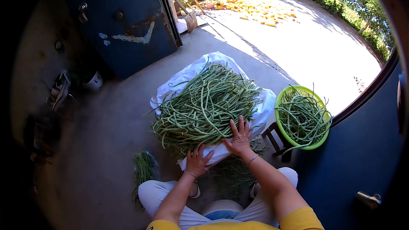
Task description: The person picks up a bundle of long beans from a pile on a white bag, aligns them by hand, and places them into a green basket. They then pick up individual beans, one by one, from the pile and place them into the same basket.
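A large heap of long green beans [208,102] lies on a white plastic sheet or sack [267,102] in front of me. My left hand [197,162] rests at the near edge of the heap, fingers spread over the beans and the white sheet. To its right, my right hand [240,139] lies with fingers stretched out against the pile's near right side. Neither hand has closed around any beans. What supports the sheet from below is hidden.
A yellow-green basket [323,138] of long beans sits on a dark stool [276,142] at right. A small bean bundle [143,168] lies on the floor at left, with bean scraps [232,176] between my feet. Blue doors [128,21] flank the doorway; orange cobs [268,10] are spread outside.
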`<state>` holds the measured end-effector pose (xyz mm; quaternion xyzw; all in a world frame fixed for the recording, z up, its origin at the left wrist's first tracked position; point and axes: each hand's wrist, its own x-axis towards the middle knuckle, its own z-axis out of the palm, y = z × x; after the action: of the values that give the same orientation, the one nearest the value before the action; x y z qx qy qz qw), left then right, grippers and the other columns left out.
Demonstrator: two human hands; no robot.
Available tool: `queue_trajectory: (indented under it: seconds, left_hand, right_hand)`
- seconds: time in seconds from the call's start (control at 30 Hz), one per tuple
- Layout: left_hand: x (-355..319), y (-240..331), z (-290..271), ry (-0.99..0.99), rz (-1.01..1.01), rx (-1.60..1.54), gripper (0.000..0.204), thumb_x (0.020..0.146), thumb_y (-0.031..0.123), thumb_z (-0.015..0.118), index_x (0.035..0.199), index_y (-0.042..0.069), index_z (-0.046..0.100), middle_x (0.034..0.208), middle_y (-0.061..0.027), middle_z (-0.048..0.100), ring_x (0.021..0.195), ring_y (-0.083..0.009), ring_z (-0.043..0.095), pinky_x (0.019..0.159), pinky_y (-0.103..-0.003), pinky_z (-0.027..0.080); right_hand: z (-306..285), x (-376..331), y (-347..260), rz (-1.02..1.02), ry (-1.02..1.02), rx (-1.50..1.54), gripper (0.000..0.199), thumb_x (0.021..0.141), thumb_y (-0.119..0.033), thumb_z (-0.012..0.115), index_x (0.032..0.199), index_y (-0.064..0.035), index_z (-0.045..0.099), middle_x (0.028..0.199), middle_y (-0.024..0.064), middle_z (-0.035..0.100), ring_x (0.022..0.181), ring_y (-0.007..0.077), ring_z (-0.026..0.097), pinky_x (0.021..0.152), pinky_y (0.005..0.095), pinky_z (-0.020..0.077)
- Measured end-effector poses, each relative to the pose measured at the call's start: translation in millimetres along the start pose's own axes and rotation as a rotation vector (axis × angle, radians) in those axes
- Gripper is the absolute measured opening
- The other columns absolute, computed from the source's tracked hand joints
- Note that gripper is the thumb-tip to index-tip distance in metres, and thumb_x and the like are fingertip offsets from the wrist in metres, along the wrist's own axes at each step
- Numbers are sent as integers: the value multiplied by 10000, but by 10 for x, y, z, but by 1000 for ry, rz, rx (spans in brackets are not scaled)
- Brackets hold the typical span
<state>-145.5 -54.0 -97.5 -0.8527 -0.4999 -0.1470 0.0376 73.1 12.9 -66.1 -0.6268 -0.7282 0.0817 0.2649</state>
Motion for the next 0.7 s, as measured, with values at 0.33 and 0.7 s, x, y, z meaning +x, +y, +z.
queue_trajectory:
  seconds: [0.33, 0.7]
  left_hand:
    - [22, -783, -387, -121, -178, 109, 783, 472, 241, 791, 1179, 261, 454, 1331, -88, 326, 1261, -256, 294, 999, -571, 199]
    - [236, -298, -1015, -73, -560, -207, 270, 728, 222, 648, 942, 58, 641, 756, -108, 630, 722, -236, 621, 679, -372, 488]
  right_hand:
    - [-148, 233, -576, -86, -172, -4, 765, 679, -411, 680, 1338, -240, 330, 1420, 138, 204, 1147, 387, 365, 882, 540, 338]
    - [-374, 449, -458, -172, -99, 114, 471, 706, -142, 636, 1156, -142, 495, 1262, 161, 425, 1001, 328, 519, 801, 405, 469]
